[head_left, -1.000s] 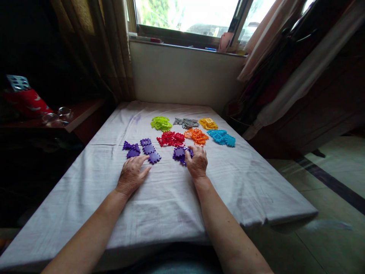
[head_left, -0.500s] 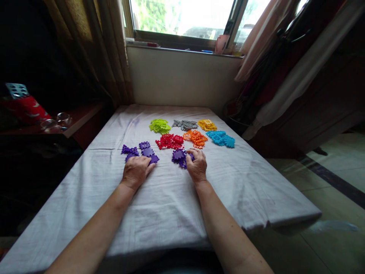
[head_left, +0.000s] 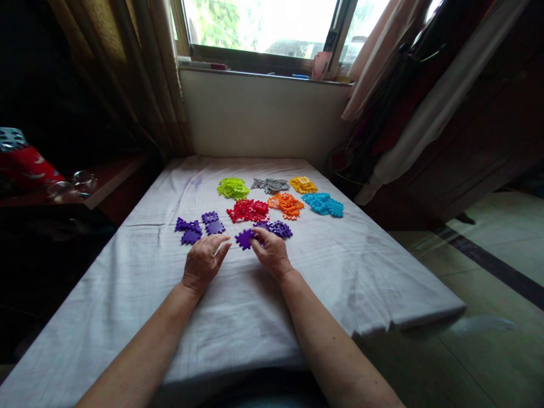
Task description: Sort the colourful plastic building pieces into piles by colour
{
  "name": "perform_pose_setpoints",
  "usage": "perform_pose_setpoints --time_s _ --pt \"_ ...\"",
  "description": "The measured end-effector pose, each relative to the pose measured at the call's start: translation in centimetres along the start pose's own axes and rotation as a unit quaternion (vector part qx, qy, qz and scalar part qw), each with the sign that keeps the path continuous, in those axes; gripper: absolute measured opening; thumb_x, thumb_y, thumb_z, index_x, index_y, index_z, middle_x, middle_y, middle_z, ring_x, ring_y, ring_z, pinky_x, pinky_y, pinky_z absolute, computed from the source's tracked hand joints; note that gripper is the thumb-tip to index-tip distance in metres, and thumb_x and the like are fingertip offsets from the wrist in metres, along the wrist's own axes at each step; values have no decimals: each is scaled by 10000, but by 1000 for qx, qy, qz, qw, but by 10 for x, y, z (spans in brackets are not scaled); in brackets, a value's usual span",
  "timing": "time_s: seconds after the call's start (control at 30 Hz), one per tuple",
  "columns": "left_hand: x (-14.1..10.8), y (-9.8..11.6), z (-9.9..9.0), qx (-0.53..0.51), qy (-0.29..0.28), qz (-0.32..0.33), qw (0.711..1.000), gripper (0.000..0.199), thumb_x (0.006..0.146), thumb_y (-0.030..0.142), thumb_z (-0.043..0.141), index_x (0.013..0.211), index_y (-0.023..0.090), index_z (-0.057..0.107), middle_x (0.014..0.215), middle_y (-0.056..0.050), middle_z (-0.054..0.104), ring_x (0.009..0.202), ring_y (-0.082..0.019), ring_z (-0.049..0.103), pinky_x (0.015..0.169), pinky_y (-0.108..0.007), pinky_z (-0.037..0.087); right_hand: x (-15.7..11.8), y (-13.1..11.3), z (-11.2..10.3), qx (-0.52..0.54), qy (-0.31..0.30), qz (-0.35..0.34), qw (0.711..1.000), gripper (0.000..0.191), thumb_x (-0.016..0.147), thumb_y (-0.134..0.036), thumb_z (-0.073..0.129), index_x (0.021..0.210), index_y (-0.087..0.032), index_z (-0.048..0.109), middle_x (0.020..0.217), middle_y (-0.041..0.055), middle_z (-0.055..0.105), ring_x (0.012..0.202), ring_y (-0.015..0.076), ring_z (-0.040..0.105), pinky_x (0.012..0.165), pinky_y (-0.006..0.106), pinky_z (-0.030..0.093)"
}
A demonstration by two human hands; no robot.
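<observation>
My right hand [head_left: 271, 249] pinches a flat purple piece [head_left: 243, 239] with notched edges, held just left of a purple pile [head_left: 280, 229]. My left hand [head_left: 204, 258] rests near the cloth with thumb and fingers apart, and no piece shows between them. Beyond it, two purple squares [head_left: 215, 227] lie one behind the other. A loose purple cluster [head_left: 191, 235] sits to their left. Whether anything lies under my left palm is hidden.
Behind are piles of red [head_left: 247, 210], orange [head_left: 287, 205], blue [head_left: 323, 204], lime green [head_left: 233, 188], grey [head_left: 270, 185] and yellow [head_left: 303, 184] pieces. All sit on a white-clothed table [head_left: 365, 283]. Glasses [head_left: 72, 187] lie on a side surface at left.
My right hand has moved left from the purple pile with a purple piece. My left hand has opened and drawn slightly back from the purple squares. The view has shifted slightly.
</observation>
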State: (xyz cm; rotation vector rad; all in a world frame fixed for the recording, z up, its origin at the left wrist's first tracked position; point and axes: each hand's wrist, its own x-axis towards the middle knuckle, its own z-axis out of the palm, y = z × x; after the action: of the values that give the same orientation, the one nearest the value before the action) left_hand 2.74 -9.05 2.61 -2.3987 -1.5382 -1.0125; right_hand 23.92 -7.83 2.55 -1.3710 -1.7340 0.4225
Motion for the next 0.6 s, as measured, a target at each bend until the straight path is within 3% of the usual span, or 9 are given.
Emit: perform_pose_setpoints --time_s 0.13,0.27,0.47,0.6 --pt "7 -17 0 80 -18 -54 995 370 936 405 492 1210 231 669 1265 -105 683 1204 -289 585 1058 -466 416 15 23 -31 -19 104 150 983 287 851 -325 585 1106 -229 673 788 -2 743 729 182 682 710 283 500" --pt "16 -30 6 152 -63 -84 983 347 886 370 541 1157 232 709 1391 -123 606 1337 -346 469 1151 -576 267 23 39 -43 -48 106 220 969 285 843 -361 610 1085 -227 679 779 4 729 739 193 671 713 297 496" --pt "22 -37 10 136 -76 -80 985 278 880 392 553 1036 281 755 1345 -80 653 1330 -342 473 1160 -622 204 22 54 -32 -110 170 145 968 334 815 -324 624 1115 -197 700 1103 106 692 982 226 636 944 374 489" --pt "18 -35 11 101 -90 -65 989 245 879 347 566 1041 293 742 1241 -61 716 1280 -317 535 1153 -597 251 21 62 -27 -103 217 97 966 299 816 -280 595 1071 -187 719 1124 125 660 1086 248 600 1003 402 468"
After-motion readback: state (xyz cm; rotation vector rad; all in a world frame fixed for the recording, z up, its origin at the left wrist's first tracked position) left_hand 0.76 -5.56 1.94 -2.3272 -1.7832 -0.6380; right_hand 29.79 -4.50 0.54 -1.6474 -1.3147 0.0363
